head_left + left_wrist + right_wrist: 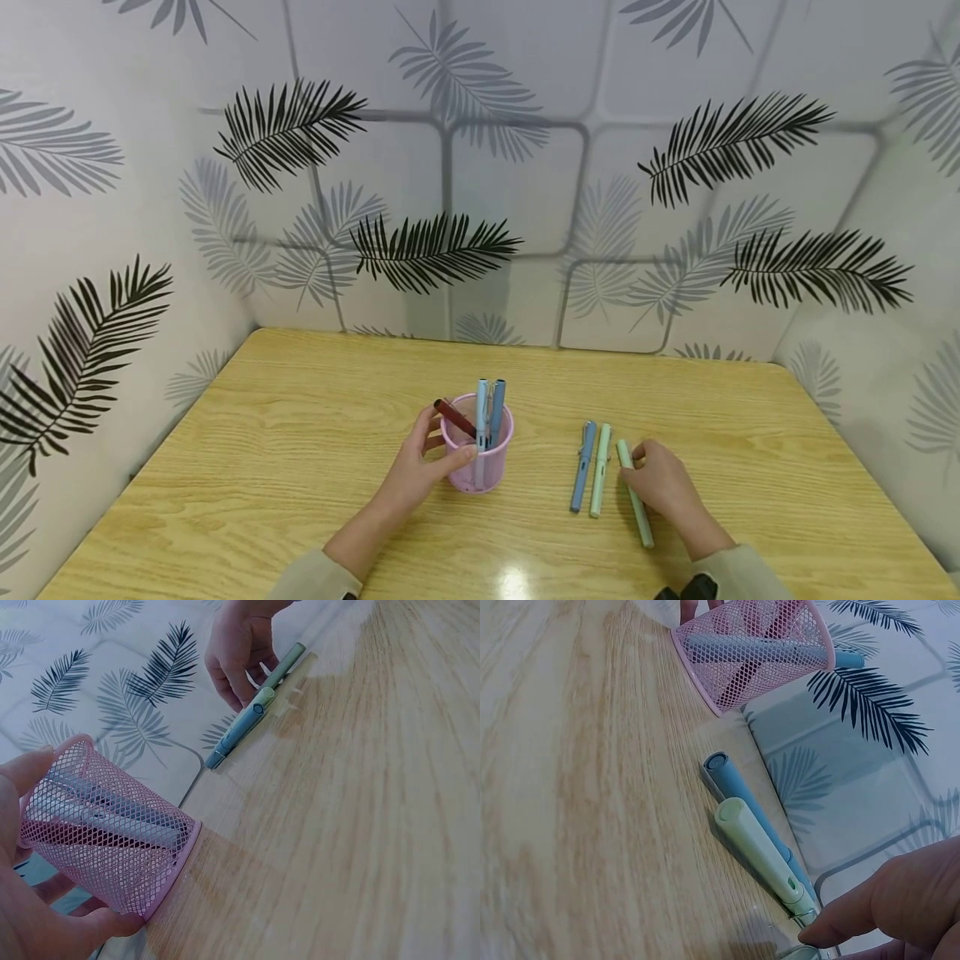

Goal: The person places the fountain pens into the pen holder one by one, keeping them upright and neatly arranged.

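The green pen point(641, 518) pinched by the right hand point(663, 482) was mostly cropped in the right wrist view. The left hand point(417, 463) grasped the pink mesh cup point(495, 472).

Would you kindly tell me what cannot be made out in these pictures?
- Head view: the lower end of the dark red pen, hidden behind the light blue pen.
- Right wrist view: most of the sage-green pen, cut off by the bottom edge.
- Left wrist view: part of the left hand, cut off by the left edge.
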{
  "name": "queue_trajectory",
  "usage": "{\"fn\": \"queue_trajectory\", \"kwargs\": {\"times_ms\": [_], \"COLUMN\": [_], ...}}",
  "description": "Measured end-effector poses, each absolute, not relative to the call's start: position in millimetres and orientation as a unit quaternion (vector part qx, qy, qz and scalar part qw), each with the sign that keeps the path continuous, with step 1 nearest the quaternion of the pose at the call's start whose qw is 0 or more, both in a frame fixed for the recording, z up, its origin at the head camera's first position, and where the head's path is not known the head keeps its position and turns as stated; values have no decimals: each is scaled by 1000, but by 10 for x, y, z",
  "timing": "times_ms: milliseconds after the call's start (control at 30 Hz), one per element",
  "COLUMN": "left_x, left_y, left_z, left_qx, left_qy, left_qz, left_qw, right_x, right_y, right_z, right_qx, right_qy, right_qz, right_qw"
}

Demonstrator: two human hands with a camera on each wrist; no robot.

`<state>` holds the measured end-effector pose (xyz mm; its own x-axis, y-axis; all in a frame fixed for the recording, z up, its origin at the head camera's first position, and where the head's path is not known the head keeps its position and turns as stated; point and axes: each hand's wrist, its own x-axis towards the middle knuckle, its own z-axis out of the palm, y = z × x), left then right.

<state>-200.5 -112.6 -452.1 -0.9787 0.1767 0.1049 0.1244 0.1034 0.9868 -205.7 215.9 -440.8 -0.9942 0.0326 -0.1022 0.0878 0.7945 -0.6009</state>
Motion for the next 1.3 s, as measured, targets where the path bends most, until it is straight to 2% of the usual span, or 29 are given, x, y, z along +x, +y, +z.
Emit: {"fn": "queue_trajectory", "kwargs": {"times_ms": [600,833,1300], "left_x": [-1999,-1990,-2001], "left_y": [-1120,-1114,-1120], "left_z": [-4521,-4521,-4519], "left_qx": [100,112,96], "left_qy": [741,746,742], "left_qz": [664,656,664], "left_qw": [18,6,21], "right_x": [-2037,-2016,-1968], "right_y": [2220,2219,2152], "right_z": [-4336,-4272,-4173], "right_qx": [31,27,14], "right_qy": [942,940,926], "right_qz": [-332,-339,-378], "right_qw": [32,16,-22]}}
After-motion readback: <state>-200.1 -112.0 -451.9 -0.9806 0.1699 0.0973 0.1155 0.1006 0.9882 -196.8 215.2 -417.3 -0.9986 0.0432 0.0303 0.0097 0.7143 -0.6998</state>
